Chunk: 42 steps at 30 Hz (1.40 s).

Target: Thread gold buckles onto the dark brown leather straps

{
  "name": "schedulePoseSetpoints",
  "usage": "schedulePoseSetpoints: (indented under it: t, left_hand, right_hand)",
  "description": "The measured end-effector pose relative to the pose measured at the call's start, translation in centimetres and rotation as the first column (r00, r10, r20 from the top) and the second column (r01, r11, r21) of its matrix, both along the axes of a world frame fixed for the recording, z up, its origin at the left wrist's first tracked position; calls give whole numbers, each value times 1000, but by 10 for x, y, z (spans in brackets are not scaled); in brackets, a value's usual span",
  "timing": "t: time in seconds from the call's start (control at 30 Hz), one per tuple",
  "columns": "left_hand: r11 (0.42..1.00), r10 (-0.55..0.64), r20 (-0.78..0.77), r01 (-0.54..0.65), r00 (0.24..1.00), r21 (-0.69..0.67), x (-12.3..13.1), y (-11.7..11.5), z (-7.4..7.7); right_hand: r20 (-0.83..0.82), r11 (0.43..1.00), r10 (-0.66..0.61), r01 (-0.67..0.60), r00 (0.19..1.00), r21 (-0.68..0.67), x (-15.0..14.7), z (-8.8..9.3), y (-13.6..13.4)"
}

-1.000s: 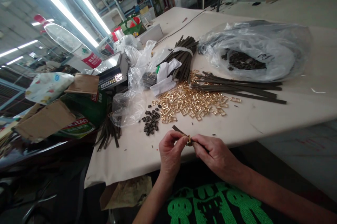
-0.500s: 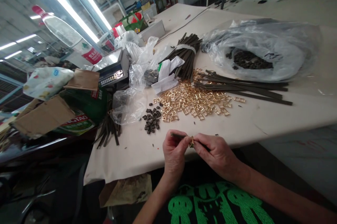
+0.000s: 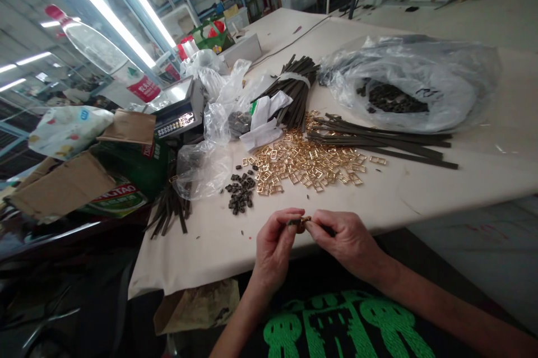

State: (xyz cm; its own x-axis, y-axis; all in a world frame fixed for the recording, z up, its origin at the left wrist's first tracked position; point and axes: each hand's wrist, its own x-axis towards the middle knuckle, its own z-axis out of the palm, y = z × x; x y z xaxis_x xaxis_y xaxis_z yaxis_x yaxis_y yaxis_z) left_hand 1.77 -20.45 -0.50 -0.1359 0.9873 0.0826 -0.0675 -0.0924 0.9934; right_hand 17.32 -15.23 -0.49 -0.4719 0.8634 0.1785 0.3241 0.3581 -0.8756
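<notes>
Just over the table's front edge, my left hand (image 3: 274, 245) and my right hand (image 3: 348, 241) meet, fingertips almost touching. Between them is a small gold buckle (image 3: 301, 226) on a dark strap (image 3: 293, 222). My left thumb and fingers pinch the strap at the buckle's left side. My right hand is closed around the strap on the other side, its thumb and forefinger at the buckle; most of the strap is hidden in the palm. Beyond my hands lie a heap of gold buckles (image 3: 311, 164) and a small pile of dark loops (image 3: 241, 193).
Loose dark straps (image 3: 386, 139) lie right of the heap, with a tied strap bundle (image 3: 299, 89) behind. A clear plastic bag (image 3: 458, 86) holds dark pieces. Left are a scale (image 3: 185, 106), more straps (image 3: 168, 215), a plastic bottle (image 3: 96, 47) and a cardboard box (image 3: 63, 184).
My hands have turned the strap and buckle slightly; the strap end that stuck out past my left fingers now shows less. The whole view has shifted a little.
</notes>
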Motion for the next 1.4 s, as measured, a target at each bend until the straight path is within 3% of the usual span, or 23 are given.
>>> schedulePoseSetpoints:
  t: [0.23, 0.4, 0.5, 0.7, 0.87, 0.97, 1.07, 1.17, 1.23, 1.33, 1.4]
  left_hand:
    - [922, -294, 284, 349, 913, -168, -21, -5, 7]
    - [914, -231, 429, 346, 873, -212, -19, -9, 1]
    - [897, -275, 483, 403, 831, -182, -18, -6, 1]
    - [826, -328, 496, 499, 804, -262, -24, -5, 4]
    - [876, -241, 464, 398, 852, -274, -25, -14, -6]
    - [914, -159, 403, 289, 901, -286, -24, -20, -7]
    - [944, -133, 226, 193, 965, -269, -24, -22, -5]
    - [966, -102, 32, 107, 994, -236, -23, -19, -6]
    - [972, -67, 4, 67, 998, -227, -23, -16, -11]
    - [972, -8, 108, 33, 994, -234, -20, -10, -18]
    - [969, 65, 239, -5, 969, -246, -17, -7, -22]
  right_hand:
    - [2, 994, 100, -99, 995, -48, 10, 10, -9]
    - [-19, 978, 177, -178, 984, -106, 13, 11, -13]
    - [-16, 959, 251, -251, 968, -128, 12, 12, -14]
    - [170, 924, 369, -340, 914, -176, 17, 28, -11]
    - [406, 881, 461, -463, 789, -100, 20, 51, 4]
    - [519, 859, 436, -513, 735, 5, 17, 60, 16]
    - [629, 810, 367, -568, 685, 146, 9, 65, 28]
    - [729, 705, 285, -651, 623, 281, -4, 69, 42]
    - [780, 613, 235, -711, 580, 345, -15, 71, 52]
    - [792, 493, 214, -764, 571, 418, -30, 73, 65]
    - [735, 472, 231, -734, 637, 488, -34, 71, 69]
